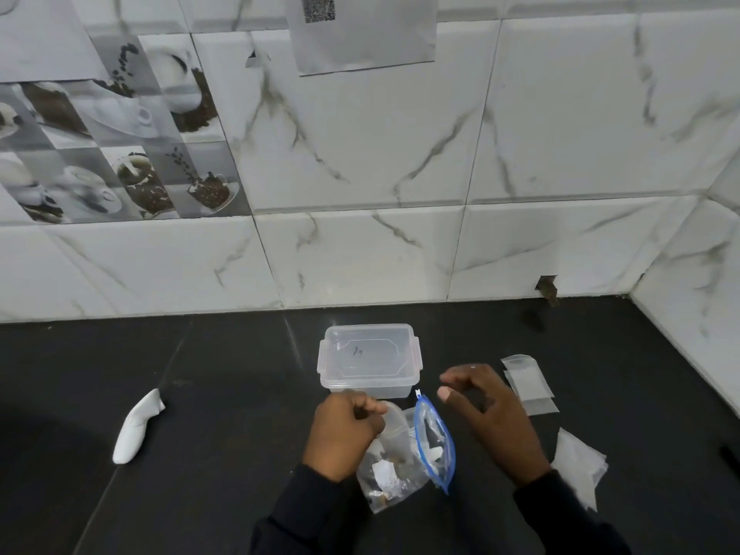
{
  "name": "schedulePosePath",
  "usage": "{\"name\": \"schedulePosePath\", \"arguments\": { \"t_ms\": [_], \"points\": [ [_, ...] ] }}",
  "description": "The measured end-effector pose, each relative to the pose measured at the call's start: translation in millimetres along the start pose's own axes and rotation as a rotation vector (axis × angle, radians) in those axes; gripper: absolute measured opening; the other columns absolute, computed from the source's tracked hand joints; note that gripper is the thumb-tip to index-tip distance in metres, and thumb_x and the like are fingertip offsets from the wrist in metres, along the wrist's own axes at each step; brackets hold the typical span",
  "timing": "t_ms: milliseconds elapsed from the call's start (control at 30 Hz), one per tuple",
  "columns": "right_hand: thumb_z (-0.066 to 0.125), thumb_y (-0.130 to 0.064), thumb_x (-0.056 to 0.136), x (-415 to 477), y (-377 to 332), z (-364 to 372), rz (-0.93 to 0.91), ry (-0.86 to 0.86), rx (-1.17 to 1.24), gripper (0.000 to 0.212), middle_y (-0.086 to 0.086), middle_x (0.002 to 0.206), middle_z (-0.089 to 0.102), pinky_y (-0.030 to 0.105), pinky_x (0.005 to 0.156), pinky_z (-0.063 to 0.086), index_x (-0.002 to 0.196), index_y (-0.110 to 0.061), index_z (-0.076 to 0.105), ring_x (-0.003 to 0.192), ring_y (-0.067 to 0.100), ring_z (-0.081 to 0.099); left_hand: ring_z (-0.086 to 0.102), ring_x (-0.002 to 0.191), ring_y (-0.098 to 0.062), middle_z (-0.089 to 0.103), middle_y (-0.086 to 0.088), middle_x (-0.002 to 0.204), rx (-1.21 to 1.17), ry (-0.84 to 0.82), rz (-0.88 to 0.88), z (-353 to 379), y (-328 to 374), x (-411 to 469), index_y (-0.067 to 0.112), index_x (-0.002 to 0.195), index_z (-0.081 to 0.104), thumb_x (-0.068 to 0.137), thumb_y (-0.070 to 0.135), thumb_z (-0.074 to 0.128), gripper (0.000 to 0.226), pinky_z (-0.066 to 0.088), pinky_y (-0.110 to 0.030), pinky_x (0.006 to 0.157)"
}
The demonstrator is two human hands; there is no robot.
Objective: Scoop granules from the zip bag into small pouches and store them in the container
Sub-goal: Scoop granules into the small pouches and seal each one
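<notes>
A clear zip bag (404,458) with a blue zipper strip lies on the dark counter in front of me, its mouth spread open, with brownish granules and white scraps inside. My left hand (344,434) pinches the bag's left lip. My right hand (488,418) hovers just right of the bag with fingers spread and curled, holding nothing. Behind the bag stands a clear plastic container (368,360) with its clip lid on. Small clear pouches (526,384) lie flat to the right of the container.
A white scoop (136,428) lies on the counter at the left. More crumpled clear pouches (580,466) sit near my right wrist. The marble-tiled wall (360,194) rises close behind the container and turns a corner at the right.
</notes>
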State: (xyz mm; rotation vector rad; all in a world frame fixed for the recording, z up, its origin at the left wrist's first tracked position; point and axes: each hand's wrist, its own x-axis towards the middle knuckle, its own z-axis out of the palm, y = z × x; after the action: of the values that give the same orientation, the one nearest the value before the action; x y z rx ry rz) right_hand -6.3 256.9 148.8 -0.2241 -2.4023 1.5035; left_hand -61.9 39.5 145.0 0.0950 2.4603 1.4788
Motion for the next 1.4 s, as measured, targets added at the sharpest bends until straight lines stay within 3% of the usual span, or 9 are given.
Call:
{"name": "schedulePosePath", "arguments": {
  "t_ms": [100,233,367,533,800,900,967,1200,1400],
  "points": [
    [0.082,-0.032,0.08,5.4,-23.0,3.8,-0.235,-0.276,-0.109,0.03,-0.01,0.124,0.057,0.013,0.077,0.051,0.109,-0.03,0.073,0.112,0.004,0.06,0.07,0.072,-0.007,0.076,0.006,0.076,-0.068,0.012,0.066,-2.0,21.7,8.7,0.016,0.082,0.079,0.08,0.005,0.07,0.015,0.06,-0.034,0.08],
    [0.078,-0.037,0.082,36.5,-37.0,5.7,-0.392,-0.245,-0.278,0.019,-0.011,0.117,0.058,0.015,0.075,0.05,0.098,-0.028,0.074,0.097,0.005,0.062,0.063,0.061,-0.01,0.072,-0.006,0.067,-0.03,0.035,0.247,-13.1,57.5,21.4,0.008,0.075,0.075,0.09,0.019,0.067,0.019,0.057,-0.037,0.07],
    [0.082,-0.02,0.081,56.1,-55.7,-12.0,-0.349,-0.128,-0.084,0.009,-0.006,0.088,0.072,0.022,0.073,0.053,0.084,-0.015,0.075,0.081,0.009,0.068,0.067,0.075,-0.009,0.075,0.007,0.079,-0.032,0.049,0.395,-27.7,80.3,24.2,0.022,0.086,0.078,0.086,0.031,0.074,0.01,0.054,-0.028,0.073],
    [0.084,-0.014,0.078,53.5,-54.0,-22.5,-0.186,-0.09,0.151,0.012,0.005,0.08,0.074,0.03,0.072,0.055,0.086,-0.013,0.074,0.072,0.023,0.068,0.069,0.079,-0.004,0.075,0.011,0.083,-0.159,0.071,0.462,-20.1,84.1,16.1,0.02,0.088,0.076,0.082,0.007,0.077,0.014,0.054,-0.019,0.072],
    [0.08,0.002,0.078,-5.9,17.2,-55.0,0.081,0.09,0.323,0.022,0.002,0.074,0.07,0.022,0.065,0.053,0.097,-0.007,0.072,0.07,0.01,0.065,0.064,0.068,-0.015,0.068,-0.008,0.074,-0.341,-0.262,0.282,71.2,54.1,12.4,0.016,0.113,0.064,0.08,0.002,0.078,0.039,0.055,-0.024,0.068],
    [0.081,-0.003,0.079,-31.1,56.7,-81.2,0.217,0.143,0.25,0.021,0.006,0.084,0.074,0.027,0.067,0.057,0.095,-0.015,0.073,0.077,0.017,0.071,0.065,0.065,-0.01,0.071,-0.003,0.07,-0.255,-0.373,0.209,127.2,31.9,7.2,0.0,0.084,0.067,0.079,-0.001,0.077,0.011,0.052,-0.024,0.062],
    [0.081,-0.008,0.079,-44.9,86.6,-98.2,0.309,0.153,0.103,0.019,0.004,0.086,0.076,0.028,0.067,0.059,0.091,-0.021,0.073,0.078,0.017,0.073,0.064,0.06,-0.005,0.07,0.001,0.065,-0.122,-0.385,0.165,164.2,18.9,10.2,0.009,0.071,0.069,0.079,0.007,0.079,0.013,0.049,-0.018,0.058],
    [0.078,-0.001,0.078,-62.8,172.8,-125.1,0.598,0.194,-0.059,0.016,0.007,0.067,0.073,0.035,0.064,0.057,0.081,-0.015,0.071,0.056,0.016,0.069,0.057,0.059,0.002,0.065,0.009,0.066,0.181,-0.39,0.013,255.8,-13.7,29.1,0.031,0.063,0.062,0.074,0.007,0.061,0.026,0.047,-0.01,0.061],
    [0.072,-0.025,0.087,-32.3,191.5,-135.6,0.576,0.184,-0.406,0.006,-0.007,0.089,0.063,0.021,0.072,0.049,0.083,-0.025,0.067,0.08,0.005,0.061,0.066,0.051,-0.017,0.07,-0.007,0.067,0.083,-0.43,-0.136,287.1,-13.3,38.9,0.018,0.072,0.067,0.076,0.002,0.061,0.017,0.062,-0.033,0.061]
  ]
}}
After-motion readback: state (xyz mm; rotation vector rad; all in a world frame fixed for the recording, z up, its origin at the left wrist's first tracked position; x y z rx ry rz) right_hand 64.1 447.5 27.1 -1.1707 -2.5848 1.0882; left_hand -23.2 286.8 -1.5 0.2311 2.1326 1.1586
